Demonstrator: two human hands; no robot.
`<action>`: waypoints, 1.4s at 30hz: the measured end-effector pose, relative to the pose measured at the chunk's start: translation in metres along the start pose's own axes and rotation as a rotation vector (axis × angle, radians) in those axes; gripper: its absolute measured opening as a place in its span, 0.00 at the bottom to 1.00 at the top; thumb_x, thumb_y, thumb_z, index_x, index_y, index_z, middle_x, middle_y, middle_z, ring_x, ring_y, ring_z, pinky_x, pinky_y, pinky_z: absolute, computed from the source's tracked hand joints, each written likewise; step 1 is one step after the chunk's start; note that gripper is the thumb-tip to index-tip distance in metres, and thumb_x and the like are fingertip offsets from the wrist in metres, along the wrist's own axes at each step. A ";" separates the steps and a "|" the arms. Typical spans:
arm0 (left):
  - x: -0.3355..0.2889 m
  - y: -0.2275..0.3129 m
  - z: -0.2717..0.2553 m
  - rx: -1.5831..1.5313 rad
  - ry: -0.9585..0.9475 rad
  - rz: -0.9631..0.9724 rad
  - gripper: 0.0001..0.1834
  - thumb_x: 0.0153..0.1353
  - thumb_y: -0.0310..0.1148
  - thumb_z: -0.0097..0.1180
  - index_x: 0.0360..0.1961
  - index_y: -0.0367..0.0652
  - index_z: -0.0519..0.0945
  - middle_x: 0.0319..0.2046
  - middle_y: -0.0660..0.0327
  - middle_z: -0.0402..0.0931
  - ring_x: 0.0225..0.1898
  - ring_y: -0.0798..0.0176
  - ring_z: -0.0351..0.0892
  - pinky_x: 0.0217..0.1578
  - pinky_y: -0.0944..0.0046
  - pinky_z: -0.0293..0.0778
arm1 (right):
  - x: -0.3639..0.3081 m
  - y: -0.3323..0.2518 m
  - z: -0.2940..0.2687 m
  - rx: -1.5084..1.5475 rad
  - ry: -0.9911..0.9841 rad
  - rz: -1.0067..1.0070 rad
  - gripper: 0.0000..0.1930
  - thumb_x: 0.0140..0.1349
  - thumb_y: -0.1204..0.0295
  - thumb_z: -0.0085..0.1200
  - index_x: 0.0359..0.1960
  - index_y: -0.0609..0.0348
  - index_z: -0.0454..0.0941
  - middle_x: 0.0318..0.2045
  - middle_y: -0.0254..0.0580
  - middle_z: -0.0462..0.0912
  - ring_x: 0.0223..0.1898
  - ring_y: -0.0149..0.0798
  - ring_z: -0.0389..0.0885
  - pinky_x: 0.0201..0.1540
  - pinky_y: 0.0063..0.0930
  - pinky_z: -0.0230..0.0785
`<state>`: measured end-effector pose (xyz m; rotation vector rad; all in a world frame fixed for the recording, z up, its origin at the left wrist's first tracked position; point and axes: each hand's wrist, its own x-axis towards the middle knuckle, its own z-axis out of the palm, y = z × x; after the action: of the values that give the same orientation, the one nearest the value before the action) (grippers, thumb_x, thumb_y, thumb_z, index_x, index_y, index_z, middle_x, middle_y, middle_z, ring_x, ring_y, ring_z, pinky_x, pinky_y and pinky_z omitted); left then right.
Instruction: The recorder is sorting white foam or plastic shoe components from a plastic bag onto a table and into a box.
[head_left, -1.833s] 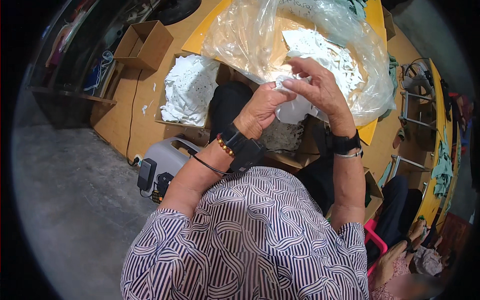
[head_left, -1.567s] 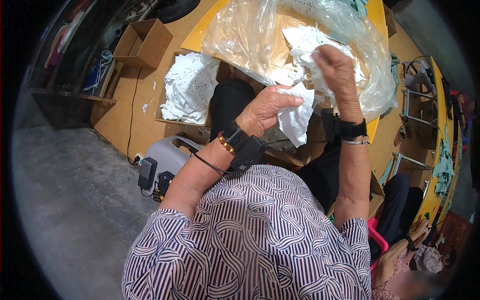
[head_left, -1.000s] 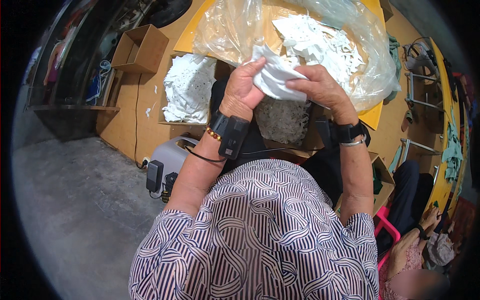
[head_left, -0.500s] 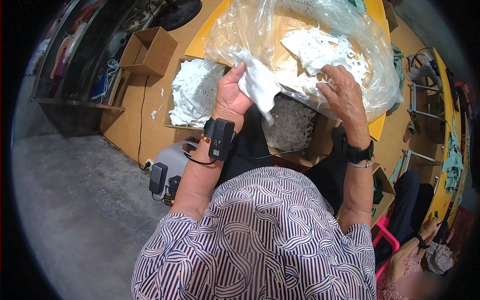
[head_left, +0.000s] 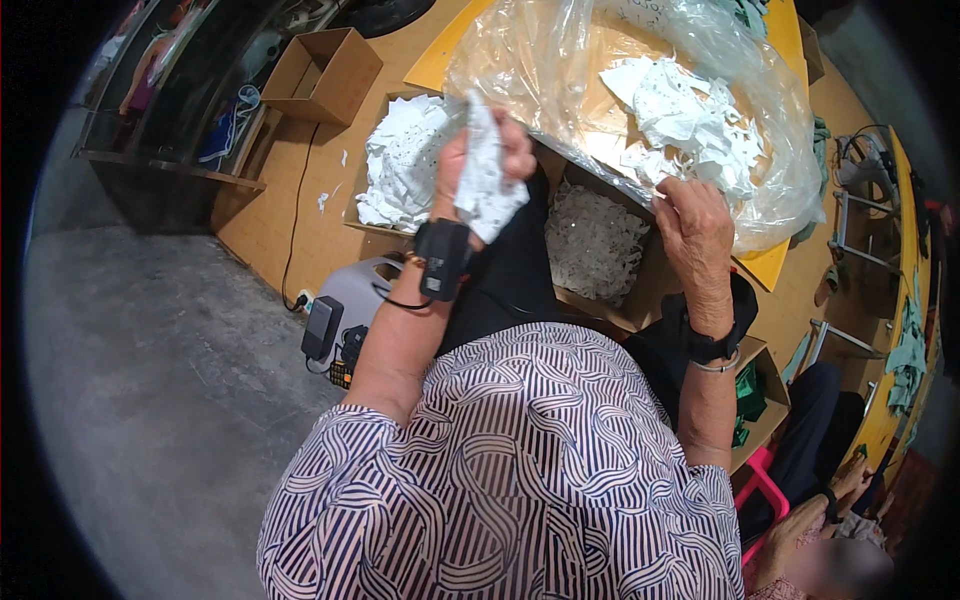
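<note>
My left hand (head_left: 452, 172), smeared a little by motion, grips a limp white cloth-like piece (head_left: 488, 180) with dark specks. It is raised beside an open cardboard box heaped with similar speckled white pieces (head_left: 400, 170). My right hand (head_left: 695, 222) has its fingers bent and pressed together at the near edge of a clear plastic sheet (head_left: 510, 60). What those fingers hold, if anything, is too small to make out. A loose pile of white pieces (head_left: 690, 115) lies on the plastic, just beyond my right hand.
Below my hands, a cardboard box holds small whitish scraps (head_left: 595, 240). An empty-looking carton (head_left: 322, 75) stands far left. A grey plastic case (head_left: 345, 285) with a cable is by my left forearm. Green material (head_left: 750, 395) fills a box at right, near a seated person's hands (head_left: 850, 480).
My left hand has turned the white piece over, now showing its speckled side upright. My right hand has drawn back from the pile toward the near edge of the plastic.
</note>
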<state>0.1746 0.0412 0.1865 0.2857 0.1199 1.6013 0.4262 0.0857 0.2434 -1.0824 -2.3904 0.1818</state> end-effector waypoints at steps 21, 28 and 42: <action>-0.067 0.114 -0.188 0.563 1.152 -0.003 0.24 0.54 0.40 0.53 0.51 0.46 0.65 0.41 0.52 0.68 0.38 0.46 0.74 0.37 0.52 0.73 | 0.071 0.041 -0.011 -0.089 0.187 -0.005 0.13 0.42 0.72 0.59 0.33 0.52 0.75 0.27 0.40 0.72 0.33 0.44 0.72 0.35 0.34 0.65; -0.051 0.059 -0.072 0.595 0.701 0.131 0.13 0.56 0.31 0.51 0.42 0.38 0.72 0.27 0.55 0.76 0.33 0.53 0.79 0.35 0.61 0.76 | 0.103 0.048 0.041 -0.137 0.065 -0.128 0.03 0.45 0.74 0.55 0.23 0.50 0.77 0.22 0.37 0.73 0.28 0.42 0.72 0.31 0.33 0.67; 0.032 -0.090 0.028 0.008 0.175 -0.417 0.20 0.62 0.38 0.45 0.48 0.32 0.68 0.42 0.51 0.73 0.44 0.54 0.73 0.47 0.56 0.70 | 0.027 -0.002 -0.005 0.489 -0.129 -0.184 0.10 0.44 0.81 0.52 0.32 0.59 0.75 0.29 0.38 0.75 0.31 0.38 0.72 0.36 0.27 0.65</action>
<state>0.2676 0.0754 0.1947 0.1150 0.3015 1.2088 0.4123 0.1042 0.2586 -0.6359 -2.3580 0.7448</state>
